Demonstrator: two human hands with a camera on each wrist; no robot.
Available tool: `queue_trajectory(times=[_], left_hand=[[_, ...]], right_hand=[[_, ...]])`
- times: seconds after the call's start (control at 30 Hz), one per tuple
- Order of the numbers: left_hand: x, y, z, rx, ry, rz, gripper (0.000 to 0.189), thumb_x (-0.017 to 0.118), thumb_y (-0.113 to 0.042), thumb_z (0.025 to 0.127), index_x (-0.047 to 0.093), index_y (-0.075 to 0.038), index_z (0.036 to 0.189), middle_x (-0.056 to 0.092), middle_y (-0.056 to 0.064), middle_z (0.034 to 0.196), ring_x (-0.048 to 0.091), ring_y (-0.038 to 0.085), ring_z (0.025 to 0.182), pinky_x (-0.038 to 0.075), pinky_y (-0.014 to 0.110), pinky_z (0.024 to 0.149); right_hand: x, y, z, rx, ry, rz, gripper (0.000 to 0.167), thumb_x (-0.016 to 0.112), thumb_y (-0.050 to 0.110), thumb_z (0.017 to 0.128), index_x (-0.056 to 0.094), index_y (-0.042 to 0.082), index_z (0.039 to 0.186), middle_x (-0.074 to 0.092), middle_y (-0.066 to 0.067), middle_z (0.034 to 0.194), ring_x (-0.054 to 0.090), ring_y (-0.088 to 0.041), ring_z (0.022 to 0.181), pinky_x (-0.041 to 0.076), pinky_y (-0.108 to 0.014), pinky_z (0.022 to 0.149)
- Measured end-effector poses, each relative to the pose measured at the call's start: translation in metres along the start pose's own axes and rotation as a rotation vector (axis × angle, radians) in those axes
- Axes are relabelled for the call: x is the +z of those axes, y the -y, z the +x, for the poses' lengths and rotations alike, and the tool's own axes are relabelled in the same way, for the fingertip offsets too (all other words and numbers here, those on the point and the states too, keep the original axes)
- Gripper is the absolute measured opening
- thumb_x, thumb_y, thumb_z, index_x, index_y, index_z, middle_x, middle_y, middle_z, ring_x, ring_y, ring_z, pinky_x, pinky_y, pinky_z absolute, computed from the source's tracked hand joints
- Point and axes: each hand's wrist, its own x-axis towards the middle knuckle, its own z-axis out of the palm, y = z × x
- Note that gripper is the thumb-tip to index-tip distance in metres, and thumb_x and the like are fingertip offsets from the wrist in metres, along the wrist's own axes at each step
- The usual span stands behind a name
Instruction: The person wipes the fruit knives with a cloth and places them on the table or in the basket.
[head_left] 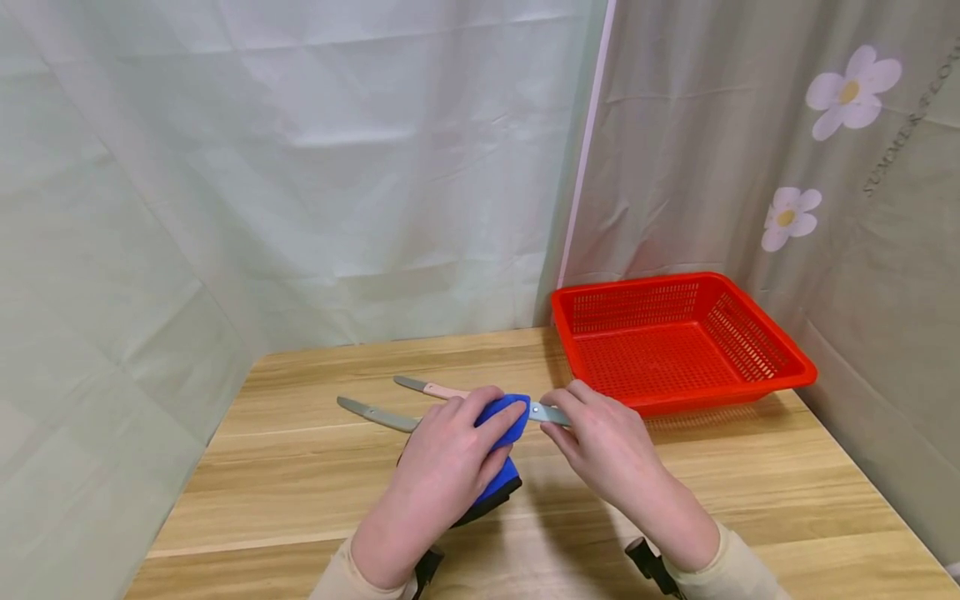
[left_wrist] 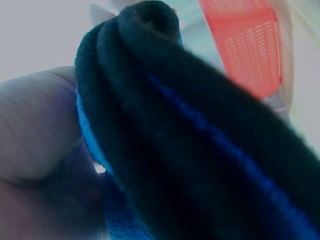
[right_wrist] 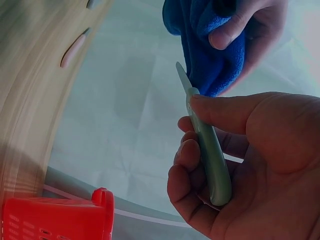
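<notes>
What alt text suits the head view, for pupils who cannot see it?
The left hand holds a blue cloth at one end of a knife gripped by the right hand. On the table lie a pink-handled knife and a greyish knife; a red basket stands beyond the right hand.

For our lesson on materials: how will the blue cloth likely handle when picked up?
The blue cloth would probably flop, since it bunches into soft folds in the left hand. Its fuzzy surface suggests it wouldn't be slippery.
</notes>
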Motion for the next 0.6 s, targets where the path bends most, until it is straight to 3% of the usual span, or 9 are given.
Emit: queue_trajectory(times=[0.4, 0.6], left_hand=[[-0.0020, 0.0016, 0.0007, -0.045, 0.061, 0.004, 0.051, 0.089, -0.028, 0.097, 0.074, -0.020, 0.145, 0.067, 0.011, 0.138, 0.073, 0.031, 0.110, 0.062, 0.048, 0.089], [-0.0008, 0.0064, -0.0002, -0.037, 0.029, 0.002, 0.051, 0.092, -0.026, 0.094, 0.076, -0.018, 0.142, 0.068, 0.012, 0.135, 0.074, 0.031, 0.106, 0.063, 0.047, 0.087]], right_hand=[[-0.0011, 0.0008, -0.0001, 0.001, -0.001, 0.001, 0.028, 0.095, 0.015, 0.090, 0.078, 0.014, 0.112, 0.067, 0.006, 0.094, 0.057, -0.009, 0.070, 0.048, -0.025, 0.058], [-0.0016, 0.0007, -0.0004, 0.000, -0.006, -0.001, 0.028, 0.095, 0.015, 0.090, 0.077, 0.014, 0.111, 0.066, 0.006, 0.094, 0.056, -0.008, 0.069, 0.047, -0.025, 0.057]])
